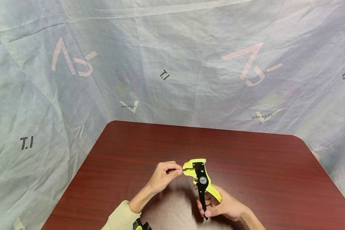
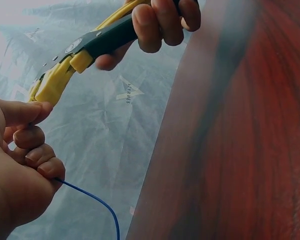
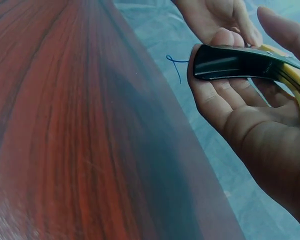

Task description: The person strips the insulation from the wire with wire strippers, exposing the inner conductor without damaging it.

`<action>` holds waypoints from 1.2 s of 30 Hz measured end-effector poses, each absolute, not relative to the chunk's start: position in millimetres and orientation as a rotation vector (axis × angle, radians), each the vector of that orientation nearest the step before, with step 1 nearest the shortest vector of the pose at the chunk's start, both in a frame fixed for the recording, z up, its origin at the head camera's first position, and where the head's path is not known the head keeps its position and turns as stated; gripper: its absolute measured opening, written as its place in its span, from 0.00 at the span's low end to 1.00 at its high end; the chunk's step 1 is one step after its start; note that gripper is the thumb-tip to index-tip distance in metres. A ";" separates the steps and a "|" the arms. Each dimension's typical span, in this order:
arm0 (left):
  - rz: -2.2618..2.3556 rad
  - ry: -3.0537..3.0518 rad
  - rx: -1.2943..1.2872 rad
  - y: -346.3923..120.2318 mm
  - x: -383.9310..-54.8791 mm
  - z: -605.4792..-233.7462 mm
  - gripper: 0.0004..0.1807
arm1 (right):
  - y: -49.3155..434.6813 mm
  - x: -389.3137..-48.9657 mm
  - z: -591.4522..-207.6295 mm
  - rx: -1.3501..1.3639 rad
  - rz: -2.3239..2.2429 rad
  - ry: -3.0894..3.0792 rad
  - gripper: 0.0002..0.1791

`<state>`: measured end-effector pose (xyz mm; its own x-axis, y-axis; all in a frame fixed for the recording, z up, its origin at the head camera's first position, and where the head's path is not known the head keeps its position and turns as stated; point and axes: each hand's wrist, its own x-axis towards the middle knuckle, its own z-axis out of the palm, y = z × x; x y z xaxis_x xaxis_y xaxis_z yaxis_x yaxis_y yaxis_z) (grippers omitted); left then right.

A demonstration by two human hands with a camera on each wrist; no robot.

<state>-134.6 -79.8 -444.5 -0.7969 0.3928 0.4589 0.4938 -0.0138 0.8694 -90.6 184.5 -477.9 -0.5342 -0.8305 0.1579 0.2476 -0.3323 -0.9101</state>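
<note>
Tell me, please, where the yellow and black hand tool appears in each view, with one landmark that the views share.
Head: hand tool low, right of centre, in the right hand.
Left wrist: top, from left to past centre.
Right wrist: upper right, black handle nearest the middle.
Shared landmark: the red-brown table.

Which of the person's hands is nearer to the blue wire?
The left. The left hand holds the blue wire; the right hand is farther off, gripping the lower part of the yellow-and-black tool.
</note>
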 end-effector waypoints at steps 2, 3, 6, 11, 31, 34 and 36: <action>-1.963 -2.148 -0.968 -79.7 -135.0 -444.9 0.04 | 183.7 -89.6 -477.7 -0.822 -1.924 1.209 0.31; -1.968 -2.150 -0.965 -79.7 -135.2 -445.1 0.04 | 183.4 -89.0 -477.5 -0.818 -1.922 1.228 0.29; -1.983 -2.155 -0.955 -79.7 -135.3 -445.7 0.04 | 182.4 -87.5 -477.0 -0.825 -1.924 1.270 0.23; -1.977 -2.168 -0.938 -80.3 -134.6 -447.1 0.03 | 180.9 -85.4 -475.8 -0.816 -1.924 1.308 0.23; -2.038 -2.205 -0.780 -76.9 -131.7 -444.1 0.05 | 165.6 -70.1 -476.2 -0.745 -2.017 1.355 0.15; -2.045 -2.209 -0.748 -76.5 -131.7 -444.1 0.04 | 162.7 -67.7 -474.8 -0.685 -2.010 1.386 0.14; -2.054 -2.201 -0.723 -76.0 -131.7 -443.9 0.04 | 161.5 -66.3 -473.0 -0.611 -1.995 1.411 0.15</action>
<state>-131.7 -76.0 -443.9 -0.8901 0.3018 0.3417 0.3617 0.0112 0.9322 -66.3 161.5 -473.0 -0.7055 -0.7084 0.0213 0.2161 -0.2437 -0.9455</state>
